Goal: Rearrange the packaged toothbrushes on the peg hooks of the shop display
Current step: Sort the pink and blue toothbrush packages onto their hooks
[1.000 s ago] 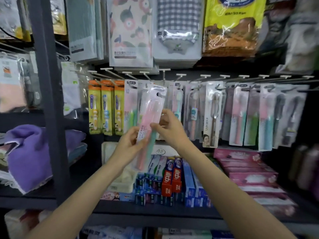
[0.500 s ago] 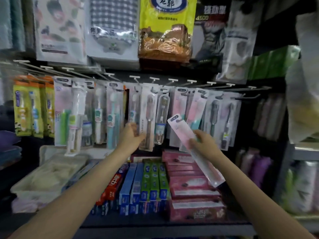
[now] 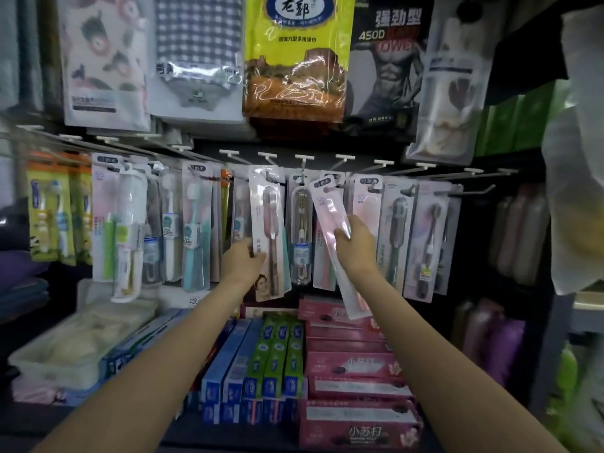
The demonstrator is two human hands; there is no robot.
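Pink pack (image 3: pixel 330 223) has risen since half a second ago, top now at the hooks (image 3: pixel 304 157) mid-frame | right hand (image 3: pixel 354 246) pinches its middle | long axis near-upright, top tilted left | left hand (image 3: pixel 243 261) grips hanging white pack (image 3: pixel 269 233) | shelf below: toothpaste boxes (image 3: pixel 277 358)

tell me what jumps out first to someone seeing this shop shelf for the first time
Two bare arms reach into the middle of the display: the right hand holds a pink toothbrush pack tilted up toward the hooks, and the left hand grips a hanging white toothbrush pack. Above them hangs a bright yellow bag, the loudest colour in view. Below, green toothpaste boxes and pink boxes fill the shelf.
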